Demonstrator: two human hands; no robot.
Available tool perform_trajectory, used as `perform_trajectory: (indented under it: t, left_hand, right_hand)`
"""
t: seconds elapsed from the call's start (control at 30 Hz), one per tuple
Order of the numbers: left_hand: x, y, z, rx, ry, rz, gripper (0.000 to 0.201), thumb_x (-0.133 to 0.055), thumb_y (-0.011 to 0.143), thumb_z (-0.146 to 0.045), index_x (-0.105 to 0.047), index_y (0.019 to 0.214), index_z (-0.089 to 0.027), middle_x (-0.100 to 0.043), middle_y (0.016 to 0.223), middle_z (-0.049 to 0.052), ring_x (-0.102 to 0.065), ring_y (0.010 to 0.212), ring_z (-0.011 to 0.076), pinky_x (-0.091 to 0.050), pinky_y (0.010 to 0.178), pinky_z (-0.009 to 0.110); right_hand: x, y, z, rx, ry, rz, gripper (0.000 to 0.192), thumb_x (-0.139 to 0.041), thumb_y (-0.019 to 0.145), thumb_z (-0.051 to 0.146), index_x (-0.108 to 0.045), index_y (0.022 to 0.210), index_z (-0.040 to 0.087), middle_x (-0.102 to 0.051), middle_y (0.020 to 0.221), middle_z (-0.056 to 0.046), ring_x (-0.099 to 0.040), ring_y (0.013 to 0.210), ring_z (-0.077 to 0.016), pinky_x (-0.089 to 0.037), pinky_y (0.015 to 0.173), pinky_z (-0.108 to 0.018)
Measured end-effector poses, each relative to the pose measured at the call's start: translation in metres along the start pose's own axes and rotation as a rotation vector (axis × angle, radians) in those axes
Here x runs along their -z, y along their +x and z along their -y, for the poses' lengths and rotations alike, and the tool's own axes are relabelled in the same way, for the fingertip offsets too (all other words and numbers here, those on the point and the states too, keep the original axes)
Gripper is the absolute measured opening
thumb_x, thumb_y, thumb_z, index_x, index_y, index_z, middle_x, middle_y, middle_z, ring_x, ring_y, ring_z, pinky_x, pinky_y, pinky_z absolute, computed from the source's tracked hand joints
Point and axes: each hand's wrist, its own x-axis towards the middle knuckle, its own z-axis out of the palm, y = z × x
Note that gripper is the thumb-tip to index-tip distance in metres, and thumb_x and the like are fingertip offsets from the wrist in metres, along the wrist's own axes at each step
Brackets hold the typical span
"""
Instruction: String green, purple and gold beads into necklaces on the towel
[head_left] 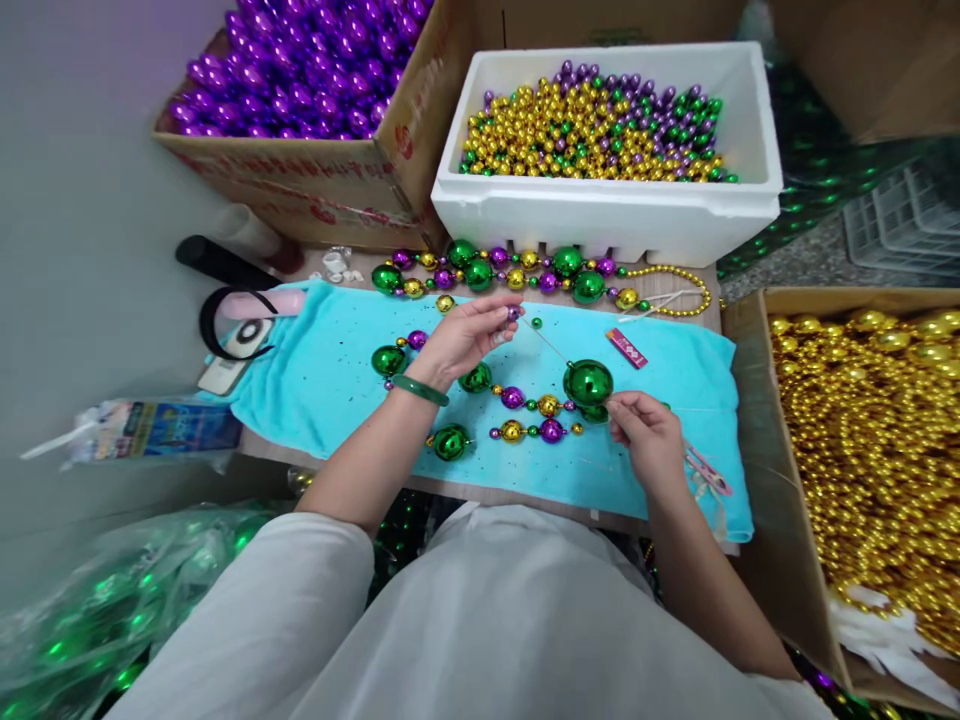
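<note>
My left hand (466, 338), a green bangle (420, 390) at its wrist, pinches a small purple bead (514, 313) above the turquoise towel (315, 400). A thin string (551, 345) slants from those fingers down to a large shiny green ball (588, 382). Closed at the lower right side of that ball is my right hand (649, 440); what its fingertips pinch is too small to tell. Below and between the hands lie short rows of purple, gold and green beads (512, 398). Another green ball (451, 441) rests nearer my body, and a loose small green bead (536, 323) lies behind the string.
A finished-looking bead strand (517, 279) lies along the back, before a white foam box (600, 215) of small beads. Cardboard boxes hold purple beads (300, 70) and gold strands (870, 450). A red packet (626, 348) and pink snips (709, 470) lie at right.
</note>
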Motion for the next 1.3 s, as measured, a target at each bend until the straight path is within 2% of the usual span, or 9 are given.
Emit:
perform_trajectory:
  t: [0.57,0.73,0.9,1.0,1.1,1.13,1.17,1.23,1.3]
  left_hand:
    - [0.001,-0.020,0.001,-0.082,0.143,-0.019,0.022,-0.077,0.068,-0.016,-0.077,0.090,-0.017,-0.071,0.086,0.003,-0.062,0.075,0.0093,-0.049,0.072,0.024]
    - [-0.004,-0.025,0.009,-0.217,0.238,0.013,0.047,-0.079,0.066,-0.013,-0.070,0.111,-0.021,-0.070,0.093,0.002,-0.062,0.083,0.0104,-0.048,0.078,0.025]
    - [-0.015,-0.031,0.025,-0.159,0.281,0.055,0.053,-0.077,0.067,-0.014,-0.063,0.118,-0.018,-0.068,0.090,0.003,-0.062,0.082,0.0120,-0.048,0.081,0.029]
    - [-0.017,-0.036,0.023,-0.135,0.346,0.155,0.055,-0.077,0.069,-0.019,-0.061,0.122,-0.018,-0.068,0.095,0.006,-0.062,0.086,0.0142,-0.048,0.082,0.030]
    - [-0.003,-0.030,0.005,-0.131,0.562,0.324,0.050,-0.073,0.076,-0.029,-0.061,0.125,-0.020,-0.067,0.112,0.010,-0.063,0.093,0.0182,-0.050,0.080,0.032]
    - [0.006,-0.025,-0.003,-0.162,0.676,0.316,0.045,-0.069,0.080,-0.032,-0.062,0.124,-0.021,-0.066,0.117,0.011,-0.062,0.096,0.0194,-0.050,0.082,0.033]
    - [0.017,-0.017,-0.011,-0.210,0.809,0.252,0.039,-0.063,0.085,-0.034,-0.064,0.121,-0.021,-0.064,0.121,0.011,-0.061,0.100,0.0204,-0.049,0.085,0.034]
    - [0.042,0.002,-0.023,-0.333,1.161,0.001,0.032,-0.060,0.087,-0.028,-0.067,0.117,-0.019,-0.063,0.122,0.011,-0.057,0.111,0.0235,-0.044,0.098,0.039]
    - [0.067,0.022,-0.028,-0.299,1.521,-0.167,0.033,-0.062,0.082,-0.018,-0.069,0.115,-0.016,-0.062,0.122,0.013,-0.052,0.120,0.0289,-0.036,0.107,0.045]
  right_hand:
    - [0.004,-0.007,-0.002,0.005,-0.017,-0.001,0.023,-0.072,0.067,0.039,-0.065,0.069,0.017,-0.050,0.046,0.004,-0.041,0.041,-0.0081,-0.032,0.041,-0.022]
    - [-0.001,-0.008,-0.007,-0.037,-0.021,-0.013,0.028,-0.073,0.065,0.044,-0.063,0.068,0.017,-0.050,0.046,0.004,-0.043,0.042,-0.0083,-0.035,0.042,-0.021]
    - [-0.014,-0.006,-0.015,-0.188,0.013,0.087,0.036,-0.077,0.058,0.046,-0.058,0.068,0.018,-0.059,0.051,0.000,-0.050,0.042,-0.0108,-0.034,0.037,-0.021]
    - [-0.019,-0.004,-0.018,-0.236,0.058,0.174,0.038,-0.080,0.057,0.046,-0.057,0.067,0.018,-0.061,0.054,-0.001,-0.052,0.043,-0.0116,-0.035,0.037,-0.020]
    - [-0.021,-0.002,-0.019,-0.233,0.161,0.180,0.037,-0.081,0.059,0.044,-0.057,0.069,0.018,-0.063,0.056,0.000,-0.054,0.045,-0.0115,-0.036,0.038,-0.020]
    - [-0.021,-0.001,-0.020,-0.227,0.197,0.165,0.037,-0.082,0.059,0.043,-0.057,0.070,0.019,-0.063,0.056,0.000,-0.055,0.046,-0.0115,-0.036,0.038,-0.020]
    - [-0.020,0.000,-0.021,-0.221,0.228,0.148,0.037,-0.083,0.059,0.042,-0.057,0.071,0.019,-0.063,0.057,0.000,-0.055,0.047,-0.0116,-0.036,0.039,-0.019]
    - [-0.018,0.001,-0.022,-0.205,0.266,0.117,0.036,-0.084,0.059,0.040,-0.058,0.072,0.019,-0.063,0.057,0.001,-0.056,0.048,-0.0116,-0.036,0.039,-0.019]
    - [-0.016,0.002,-0.023,-0.192,0.265,0.110,0.034,-0.084,0.061,0.040,-0.059,0.071,0.019,-0.063,0.057,0.000,-0.056,0.048,-0.0112,-0.037,0.039,-0.019]
